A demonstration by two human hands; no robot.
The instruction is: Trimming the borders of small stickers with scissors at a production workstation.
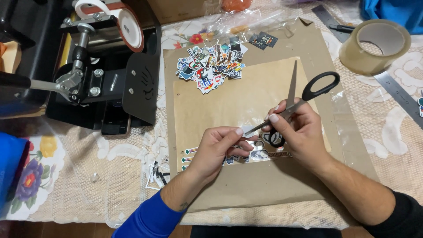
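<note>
So, cutting step underway: right hand (293, 132) fingers through black scissors (299, 99) loops, blades biting small sticker piece (247, 131) pinched in left hand (220, 143) fingers, just below sticker pile (211, 66). Next probably: close blades, follow outline, left hand turning piece slowly.

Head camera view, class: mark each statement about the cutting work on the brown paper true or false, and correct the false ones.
1. The right hand holds black-handled scissors. True.
2. The left hand is empty. False: it pinches a small sticker piece at the scissor blades.
3. A pile of cut stickers lies at the top of the brown paper. True.
4. The tape roll sits left of the black press machine. False: it lies far right, near a metal ruler.
</note>
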